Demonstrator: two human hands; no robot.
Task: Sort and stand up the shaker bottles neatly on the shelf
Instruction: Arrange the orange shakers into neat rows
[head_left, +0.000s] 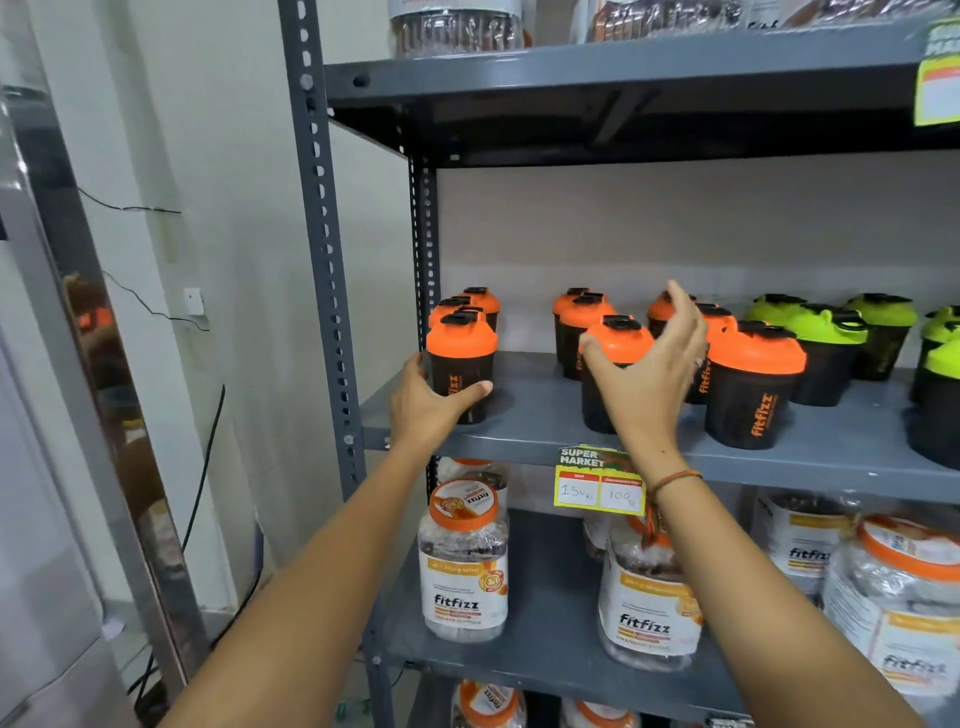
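Gripping: my left hand (431, 402) wraps the front-left orange shaker (461, 371), left of centre frame
Right hand (652, 364): fingers spread, released, just before a middle orange shaker (615, 371)
Shelf (545, 415): orange shakers upright centre; green shakers (831, 353) at right
Price tag (600, 480): shelf edge, lower centre

Shop corner, grey steel rack against a pale wall.

Slotted-angle upright (322, 249), perforated, bolted to grey shelf boards (571, 73). Cream wall (234, 156) at left with thin black wires (150, 306) running to a small white switch box (193, 301); a black cable (208, 467) hangs toward the floor. Reflective steel-framed panel (78, 364) at far left. Light even, shelf undersides in shadow.
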